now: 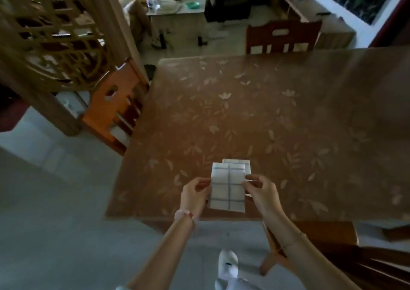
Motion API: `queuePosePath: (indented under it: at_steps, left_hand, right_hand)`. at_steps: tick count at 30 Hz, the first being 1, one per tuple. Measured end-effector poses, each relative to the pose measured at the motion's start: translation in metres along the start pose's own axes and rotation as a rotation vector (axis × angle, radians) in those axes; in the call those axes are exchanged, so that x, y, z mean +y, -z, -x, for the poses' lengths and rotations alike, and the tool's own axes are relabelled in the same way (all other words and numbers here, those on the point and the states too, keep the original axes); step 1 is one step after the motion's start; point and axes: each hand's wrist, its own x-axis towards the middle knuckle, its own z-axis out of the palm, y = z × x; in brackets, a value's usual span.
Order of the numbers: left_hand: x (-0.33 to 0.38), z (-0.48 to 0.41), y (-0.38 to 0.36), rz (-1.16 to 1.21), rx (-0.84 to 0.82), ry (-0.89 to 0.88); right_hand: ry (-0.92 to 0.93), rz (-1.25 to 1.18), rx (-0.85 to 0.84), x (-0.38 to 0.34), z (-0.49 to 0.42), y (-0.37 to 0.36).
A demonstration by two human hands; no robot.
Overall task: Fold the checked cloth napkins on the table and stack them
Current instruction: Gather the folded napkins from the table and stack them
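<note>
A folded white napkin with blue check lines [227, 187] is held flat near the table's front edge. My left hand [195, 195] pinches its left edge and my right hand [260, 192] pinches its right edge. Beneath and just behind it lies another folded checked napkin [241, 162], of which only the far edge and right corner show. Both rest over the brown table with a leaf-patterned cover [266, 116].
An orange wooden chair [115, 105] stands at the table's left side, a dark red chair [282, 37] at its far side, and another chair [315, 241] by my right arm. A carved wooden screen [51, 34] is at the left.
</note>
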Motion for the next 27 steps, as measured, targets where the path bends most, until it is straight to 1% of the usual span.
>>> queuePosePath:
  at_steps: [2,5,9,14,18,22,27]
  left_hand:
    - [0.005,-0.019,-0.011,-0.009,-0.018,0.031]
    - [0.009,-0.045,-0.025,-0.024,-0.035,0.036]
    - [0.006,-0.069,-0.04,-0.045,-0.077,0.085]
    - [0.006,-0.082,-0.048,-0.111,-0.052,0.096]
    - [0.003,-0.088,-0.045,-0.223,-0.042,0.092]
    - [-0.001,-0.094,-0.041,-0.308,-0.087,0.093]
    - [0.0,-0.095,-0.039,-0.335,-0.142,0.058]
  right_hand:
    - [-0.017,0.011,0.045,-0.005,-0.016,0.002]
    - [0.0,0.093,0.088,-0.009,-0.039,0.005]
    - [-0.031,0.15,0.108,-0.008,-0.057,0.008]
    - [-0.084,0.23,0.117,-0.004,-0.069,0.005]
    - [-0.095,0.272,0.097,-0.001,-0.07,-0.001]
    - [-0.086,0.309,0.107,0.006,-0.07,-0.006]
    - [-0.018,0.41,0.175,0.017,-0.072,-0.012]
